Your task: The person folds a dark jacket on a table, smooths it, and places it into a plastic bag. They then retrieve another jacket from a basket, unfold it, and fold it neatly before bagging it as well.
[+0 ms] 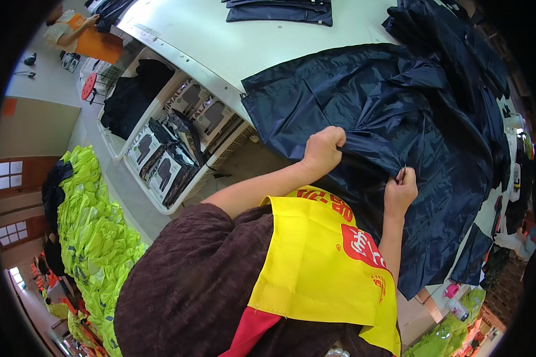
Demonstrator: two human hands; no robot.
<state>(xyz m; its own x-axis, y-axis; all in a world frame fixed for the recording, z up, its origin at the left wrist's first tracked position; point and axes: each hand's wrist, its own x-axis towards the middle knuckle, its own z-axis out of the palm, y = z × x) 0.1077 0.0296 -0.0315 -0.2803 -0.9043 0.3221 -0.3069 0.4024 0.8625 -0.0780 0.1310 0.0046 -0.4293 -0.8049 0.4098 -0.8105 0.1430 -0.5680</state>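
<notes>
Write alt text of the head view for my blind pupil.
A person's left hand and right hand grip dark navy fabric draped over a white table. To the left are a basket of packages and piled neon-yellow fabric.

We count one left hand (323, 152) and one right hand (401, 188), which makes two. We see one yellow apron (309, 256), one orange apron (98, 45), one round red stool (89, 87), two white plastic baskets (170, 208) and at least two bright yellow-green piles (95, 232). The shiny dark blue cloths (333, 83) overlap, so we can't count them.
</notes>
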